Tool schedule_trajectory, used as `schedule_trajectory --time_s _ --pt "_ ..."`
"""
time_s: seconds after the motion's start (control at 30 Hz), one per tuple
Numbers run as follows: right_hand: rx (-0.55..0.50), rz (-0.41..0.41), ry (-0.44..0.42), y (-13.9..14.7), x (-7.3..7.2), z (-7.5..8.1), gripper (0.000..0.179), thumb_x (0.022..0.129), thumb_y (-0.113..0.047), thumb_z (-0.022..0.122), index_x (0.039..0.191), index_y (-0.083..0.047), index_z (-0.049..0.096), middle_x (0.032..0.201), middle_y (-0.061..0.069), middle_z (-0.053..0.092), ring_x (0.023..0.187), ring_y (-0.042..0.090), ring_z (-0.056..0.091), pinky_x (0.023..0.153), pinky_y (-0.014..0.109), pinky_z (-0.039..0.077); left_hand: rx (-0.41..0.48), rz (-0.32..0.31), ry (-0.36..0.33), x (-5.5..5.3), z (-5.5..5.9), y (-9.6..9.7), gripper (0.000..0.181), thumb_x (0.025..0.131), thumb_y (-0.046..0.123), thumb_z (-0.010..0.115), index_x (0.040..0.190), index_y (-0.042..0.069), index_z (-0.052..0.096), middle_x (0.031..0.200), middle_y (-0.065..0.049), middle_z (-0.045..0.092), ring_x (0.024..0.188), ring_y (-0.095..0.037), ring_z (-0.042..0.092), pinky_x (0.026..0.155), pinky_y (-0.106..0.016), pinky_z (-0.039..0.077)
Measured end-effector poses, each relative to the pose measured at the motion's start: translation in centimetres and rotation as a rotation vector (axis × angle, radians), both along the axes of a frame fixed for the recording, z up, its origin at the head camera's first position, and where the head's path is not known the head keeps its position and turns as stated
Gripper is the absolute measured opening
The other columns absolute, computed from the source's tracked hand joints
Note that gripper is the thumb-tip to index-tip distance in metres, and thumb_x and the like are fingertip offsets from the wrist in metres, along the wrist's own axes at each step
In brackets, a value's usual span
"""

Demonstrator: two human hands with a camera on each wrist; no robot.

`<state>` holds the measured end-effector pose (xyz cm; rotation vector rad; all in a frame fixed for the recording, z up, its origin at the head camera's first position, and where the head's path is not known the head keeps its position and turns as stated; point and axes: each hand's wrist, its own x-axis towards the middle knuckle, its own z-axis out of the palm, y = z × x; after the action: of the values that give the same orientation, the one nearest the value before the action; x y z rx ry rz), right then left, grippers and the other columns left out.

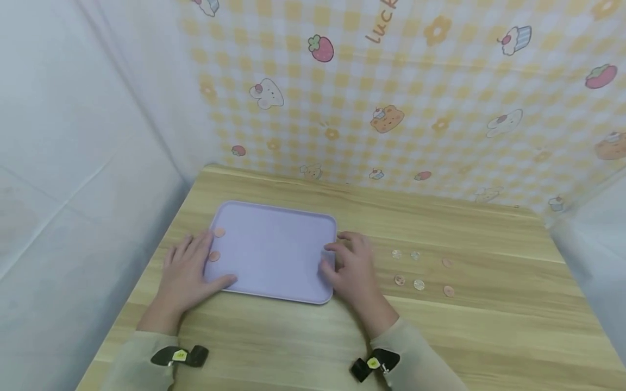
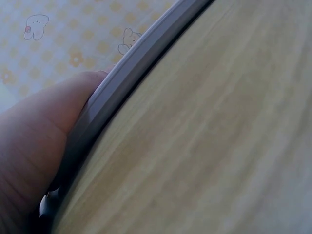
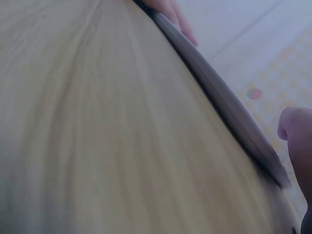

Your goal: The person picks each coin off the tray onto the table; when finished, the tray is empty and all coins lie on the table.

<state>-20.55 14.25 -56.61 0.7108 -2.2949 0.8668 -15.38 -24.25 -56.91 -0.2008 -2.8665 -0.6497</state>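
Tray (image 1: 276, 250) is set on the worktop (image 1: 489, 331), its left rim touched by the spread left hand (image 1: 188, 274), its right overlapped by the loosely bent right hand (image 1: 356, 272); coins (image 1: 419, 284) are shown in the head view alone.

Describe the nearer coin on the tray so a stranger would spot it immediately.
On the wooden table lies a purple tray. Just inside its left edge, beside the left hand, is the coppery coin, closer to the tray's near edge than the other coin on it.
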Motion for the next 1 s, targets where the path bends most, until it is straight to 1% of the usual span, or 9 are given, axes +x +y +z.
schedule_trajectory --time_s 0.07,0.13,0.23,0.3,0.4,0.53,0.73,0.83,1.0 --pt "0.015 0.010 0.010 -1.0 -0.1 0.0 0.021 0.082 -0.025 0.081 0.096 -0.010 0.080 0.123 0.020 0.067 0.119 0.040 0.057 0.099 0.059 0.044 0.000 0.002 -0.006 0.0 0.1 0.0 0.124 0.079 0.071 0.081 0.168 0.002 0.028 0.166 -0.028 0.037 0.151 -0.059 0.024 0.119 -0.077 0.009" --pt "0.030 0.015 0.039 -2.0 -0.3 0.1 0.020 0.081 -0.025 0.080 0.096 -0.010 0.080 0.121 0.019 0.068 0.116 0.040 0.059 0.098 0.058 0.047 0.002 0.003 -0.005 0.0 0.1 -0.1 0.124 0.079 0.071 0.081 0.168 0.002 0.029 0.166 -0.027 0.038 0.151 -0.059 0.024 0.119 -0.077 0.009" --pt "0.054 0.008 0.082 -3.2 -0.5 0.2 0.021 0.080 -0.024 0.080 0.096 -0.012 0.081 0.117 0.016 0.070 0.112 0.038 0.061 0.095 0.057 0.049 0.006 0.001 0.005 -0.1 0.1 -0.1 0.123 0.078 0.070 0.082 0.167 0.002 0.030 0.165 -0.027 0.038 0.151 -0.059 0.024 0.119 -0.077 0.009" --pt "0.068 0.001 0.095 -4.1 -0.7 0.3 0.020 0.080 -0.024 0.079 0.096 -0.012 0.081 0.116 0.015 0.071 0.111 0.037 0.062 0.093 0.055 0.051 0.010 -0.001 0.009 -0.2 0.1 -0.1 0.122 0.078 0.070 0.082 0.167 0.002 0.031 0.165 -0.027 0.038 0.151 -0.059 0.025 0.119 -0.077 0.010" --pt "0.095 -0.004 0.070 -5.3 -0.6 0.6 0.020 0.081 -0.026 0.079 0.097 -0.013 0.082 0.116 0.013 0.071 0.113 0.034 0.062 0.091 0.054 0.052 0.005 -0.005 0.006 -0.4 0.1 -0.1 0.124 0.078 0.071 0.082 0.167 0.002 0.031 0.165 -0.028 0.038 0.151 -0.059 0.025 0.119 -0.078 0.009" --pt "0.151 -0.008 0.009 -6.8 -0.4 1.0 0.020 0.084 -0.027 0.080 0.100 -0.016 0.082 0.119 0.012 0.071 0.117 0.034 0.061 0.095 0.054 0.051 0.002 0.004 -0.009 -0.5 0.1 -0.2 0.124 0.078 0.072 0.082 0.167 0.001 0.031 0.166 -0.027 0.038 0.152 -0.058 0.024 0.119 -0.077 0.009" --pt "0.220 -0.017 -0.057 -8.7 0.0 1.2 0.021 0.084 -0.028 0.080 0.102 -0.017 0.082 0.121 0.009 0.069 0.119 0.032 0.061 0.101 0.053 0.049 0.007 0.006 -0.031 -0.4 0.1 0.0 0.123 0.080 0.073 0.080 0.167 0.001 0.031 0.168 -0.025 0.036 0.153 -0.057 0.022 0.120 -0.076 0.007" --pt "0.233 -0.018 -0.077 -9.6 0.1 1.1 0.021 0.086 -0.029 0.078 0.103 -0.018 0.082 0.121 0.007 0.069 0.120 0.030 0.060 0.102 0.054 0.046 0.007 0.004 -0.035 -0.4 0.1 0.1 0.122 0.080 0.072 0.080 0.167 0.001 0.031 0.168 -0.024 0.036 0.153 -0.057 0.022 0.120 -0.076 0.007" --pt "0.233 -0.028 -0.080 -11.2 0.0 1.1 0.020 0.087 -0.030 0.078 0.103 -0.018 0.082 0.119 0.005 0.070 0.118 0.028 0.060 0.101 0.054 0.044 0.009 0.009 -0.028 -0.4 0.3 0.0 0.120 0.080 0.068 0.081 0.165 0.000 0.033 0.167 -0.024 0.037 0.153 -0.056 0.022 0.120 -0.075 0.008"
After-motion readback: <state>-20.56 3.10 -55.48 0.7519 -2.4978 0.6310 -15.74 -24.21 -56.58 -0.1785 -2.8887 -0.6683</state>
